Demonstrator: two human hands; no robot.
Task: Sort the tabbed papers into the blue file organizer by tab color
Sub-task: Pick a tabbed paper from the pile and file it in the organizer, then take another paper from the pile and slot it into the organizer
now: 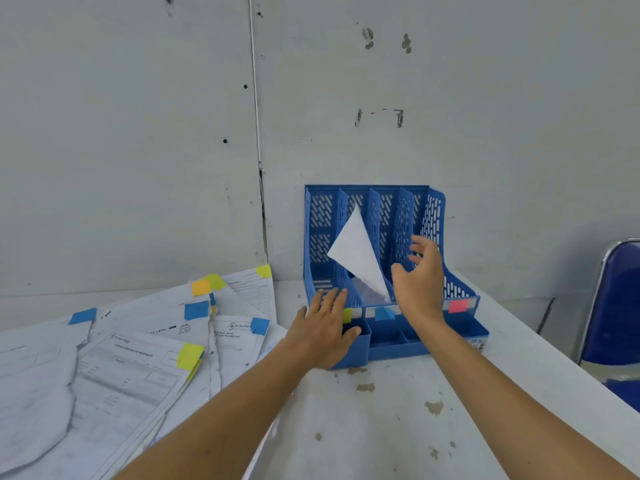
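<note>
Head: blue chair (613, 306) near file organizer (394, 355)

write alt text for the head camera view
A person's left hand rests on the front of a blue file organizer while the open right hand hovers beside a white sheet tilted in a middle slot. A pile of tabbed papers lies to the left on a stained table.
</note>
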